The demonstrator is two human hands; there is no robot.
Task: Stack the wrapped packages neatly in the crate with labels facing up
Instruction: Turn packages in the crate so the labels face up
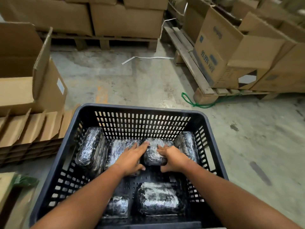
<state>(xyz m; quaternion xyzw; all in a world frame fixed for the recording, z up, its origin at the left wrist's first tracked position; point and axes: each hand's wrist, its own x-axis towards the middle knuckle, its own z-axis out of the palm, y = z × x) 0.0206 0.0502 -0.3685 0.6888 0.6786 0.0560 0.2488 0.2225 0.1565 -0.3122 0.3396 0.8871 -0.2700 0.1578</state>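
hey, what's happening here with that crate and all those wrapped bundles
A person is arranging plastic-wrapped packages in a dark slotted crate on a warehouse floor. The left hand and right hand flank one package in the far row, seemingly squaring it up between its neighbours. Three more lie along that row, the far-left one tilted against the wall, and two sit at the near end. No labels are readable through the wrap.
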